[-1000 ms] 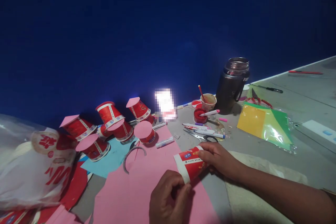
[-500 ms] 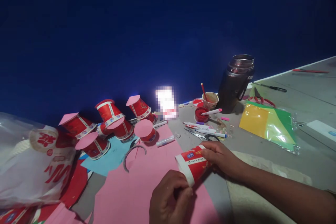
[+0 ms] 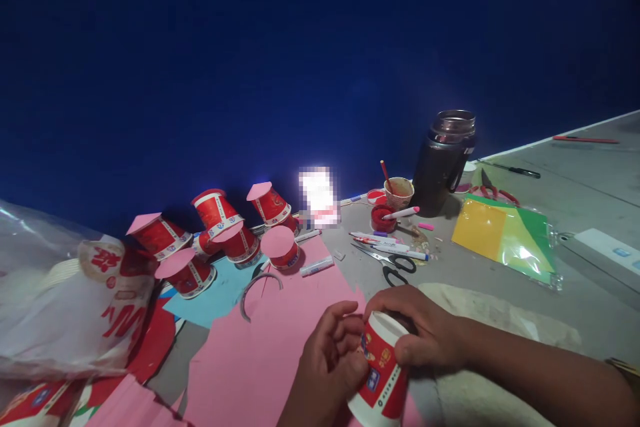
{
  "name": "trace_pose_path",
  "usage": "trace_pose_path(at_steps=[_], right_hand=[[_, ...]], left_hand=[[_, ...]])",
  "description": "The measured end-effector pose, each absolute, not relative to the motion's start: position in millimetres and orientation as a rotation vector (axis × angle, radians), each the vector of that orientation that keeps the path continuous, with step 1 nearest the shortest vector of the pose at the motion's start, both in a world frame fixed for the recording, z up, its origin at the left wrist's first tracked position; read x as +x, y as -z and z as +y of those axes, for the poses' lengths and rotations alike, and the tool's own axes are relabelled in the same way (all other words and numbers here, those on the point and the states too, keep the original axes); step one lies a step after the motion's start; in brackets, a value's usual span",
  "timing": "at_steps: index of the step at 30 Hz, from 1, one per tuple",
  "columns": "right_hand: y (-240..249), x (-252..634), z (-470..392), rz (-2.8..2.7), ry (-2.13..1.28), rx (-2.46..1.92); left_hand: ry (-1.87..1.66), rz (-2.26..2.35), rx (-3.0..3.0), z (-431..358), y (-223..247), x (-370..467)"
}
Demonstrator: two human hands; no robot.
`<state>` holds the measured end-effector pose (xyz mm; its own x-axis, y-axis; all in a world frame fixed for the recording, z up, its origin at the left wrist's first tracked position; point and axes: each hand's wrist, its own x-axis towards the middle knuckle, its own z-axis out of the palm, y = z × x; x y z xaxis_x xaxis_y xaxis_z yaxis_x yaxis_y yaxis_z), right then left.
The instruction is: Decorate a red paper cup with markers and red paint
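Note:
A red and white paper cup stands bottom-up, slightly tilted, low in the middle of the head view. My right hand grips it near its narrow white end, thumb on the near side and fingers behind. Against the cup's left side is my left hand, its fingers loosely curled and apart, with the thumb at the cup's edge. Whether that thumb presses on the cup is hard to see. Pink paper lies under and left of the hands. Scissors with black handles rest beyond them.
Several red cups with pink paper discs stand at left on blue paper. A plastic bag fills the left edge. Markers, a dark thermos, a small cup and packed coloured paper are farther right.
The paper cup has been turned from lying sideways to bottom-up and brought nearer. My left hand has released its pinch on the rim and moved to the cup's side.

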<state>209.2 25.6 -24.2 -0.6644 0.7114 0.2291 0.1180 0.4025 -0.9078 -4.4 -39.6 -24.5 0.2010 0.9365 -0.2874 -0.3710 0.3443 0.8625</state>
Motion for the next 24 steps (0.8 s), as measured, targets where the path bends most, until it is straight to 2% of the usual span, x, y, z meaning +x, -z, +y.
trace_pose_path(at_steps=[6, 13, 19, 24], right_hand=[[28, 208, 23, -2.014, -1.193, -0.719], [31, 215, 49, -1.765, -0.906, -1.291], [14, 240, 73, -2.004, -0.288, -1.742], [3, 252, 81, -2.233, -0.245, -2.041]], left_hand=[[-0.881, 0.934, 0.903, -47, 17, 3], [-1.097, 1.014, 0.625, -41, 19, -7], [-1.268, 0.929, 0.447, -35, 18, -19], [-1.237, 0.799, 0.228, -30, 23, -29]])
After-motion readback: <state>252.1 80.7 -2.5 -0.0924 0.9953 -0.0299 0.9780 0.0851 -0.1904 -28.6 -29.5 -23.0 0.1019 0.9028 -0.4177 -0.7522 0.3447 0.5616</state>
